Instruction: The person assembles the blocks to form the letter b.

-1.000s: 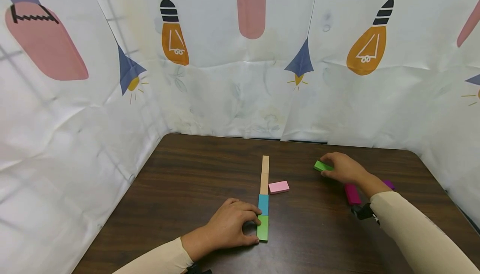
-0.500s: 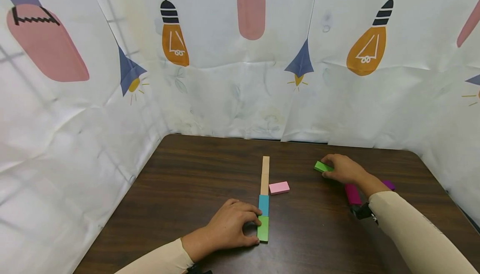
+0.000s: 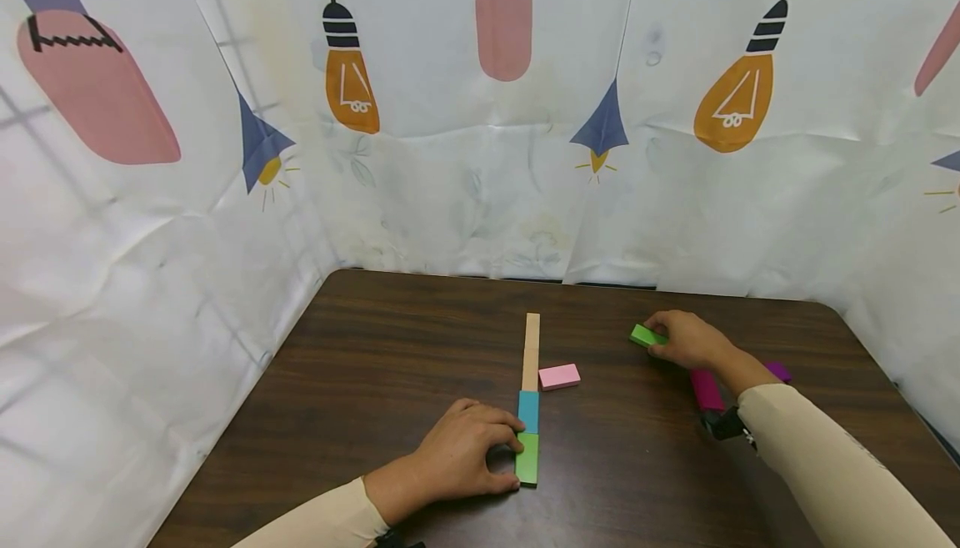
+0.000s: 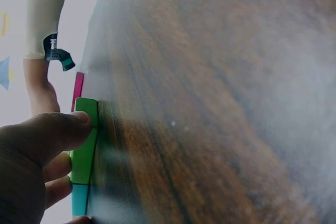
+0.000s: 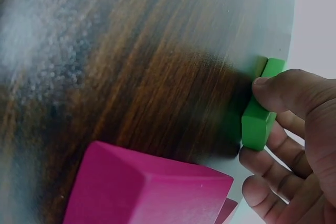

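Note:
A row of flat blocks runs away from me in the head view: a light green block [image 3: 528, 466] nearest, a blue block [image 3: 528, 414] beyond it, then plain wooden blocks [image 3: 532, 352]. My left hand [image 3: 467, 454] holds the light green block, its thumb at the near left corner and its fingers along the left side, reaching the blue block. In the left wrist view the thumb presses that green block [image 4: 85, 153]. Farther right, my right hand [image 3: 686, 341] pinches another green block [image 3: 643, 335] between thumb and fingers. The right wrist view shows this green block [image 5: 255, 127] low over or on the table.
A pink block [image 3: 559, 377] lies right of the row. Beneath the right forearm lies a magenta block [image 3: 705, 389], with a purple block [image 3: 778, 371] beyond it. The dark wooden table [image 3: 390, 348] meets a printed white curtain [image 3: 465, 198] at the back and left.

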### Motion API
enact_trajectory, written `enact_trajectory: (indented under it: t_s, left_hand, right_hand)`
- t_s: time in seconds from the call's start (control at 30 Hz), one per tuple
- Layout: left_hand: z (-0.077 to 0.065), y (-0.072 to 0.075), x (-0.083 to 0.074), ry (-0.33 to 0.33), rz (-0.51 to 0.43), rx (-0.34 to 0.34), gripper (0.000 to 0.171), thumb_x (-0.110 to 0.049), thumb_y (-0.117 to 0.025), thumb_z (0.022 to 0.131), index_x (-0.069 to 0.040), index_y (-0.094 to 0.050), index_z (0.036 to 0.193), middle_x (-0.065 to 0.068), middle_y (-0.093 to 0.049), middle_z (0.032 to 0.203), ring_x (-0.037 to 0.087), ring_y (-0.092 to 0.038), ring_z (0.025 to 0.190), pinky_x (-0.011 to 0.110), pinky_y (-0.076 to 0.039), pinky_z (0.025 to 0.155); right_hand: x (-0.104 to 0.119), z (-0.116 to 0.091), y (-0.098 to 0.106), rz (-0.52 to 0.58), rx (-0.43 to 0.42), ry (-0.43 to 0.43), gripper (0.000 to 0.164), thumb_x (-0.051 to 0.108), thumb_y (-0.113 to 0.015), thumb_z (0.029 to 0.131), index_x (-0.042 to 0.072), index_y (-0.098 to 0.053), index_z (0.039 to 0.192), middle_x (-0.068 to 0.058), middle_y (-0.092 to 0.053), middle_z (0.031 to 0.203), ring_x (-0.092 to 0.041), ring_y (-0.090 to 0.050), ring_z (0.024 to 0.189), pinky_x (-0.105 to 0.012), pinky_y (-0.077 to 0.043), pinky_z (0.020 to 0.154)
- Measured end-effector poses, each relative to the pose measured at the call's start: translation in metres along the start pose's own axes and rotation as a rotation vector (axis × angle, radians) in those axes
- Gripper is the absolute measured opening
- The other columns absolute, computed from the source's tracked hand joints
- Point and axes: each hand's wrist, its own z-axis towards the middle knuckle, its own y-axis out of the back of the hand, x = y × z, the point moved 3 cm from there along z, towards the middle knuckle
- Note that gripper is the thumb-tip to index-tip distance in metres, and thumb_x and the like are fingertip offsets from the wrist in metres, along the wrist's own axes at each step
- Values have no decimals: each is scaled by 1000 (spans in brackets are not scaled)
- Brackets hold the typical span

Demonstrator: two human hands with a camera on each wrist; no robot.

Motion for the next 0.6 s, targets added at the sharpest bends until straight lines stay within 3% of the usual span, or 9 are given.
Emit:
enact_trajectory:
  t_s: [0.6]
  left_hand:
    - [1, 0, 1, -10, 5, 4, 31, -50, -83, 81, -31, -77, 105, -16, -66, 126, 3, -60, 117, 44, -45, 99]
  right_hand:
    - [17, -6, 1, 12, -16, 74, 40, 18, -77, 91, 0, -66, 124, -15, -68, 115, -34, -64, 106, -55, -51, 88]
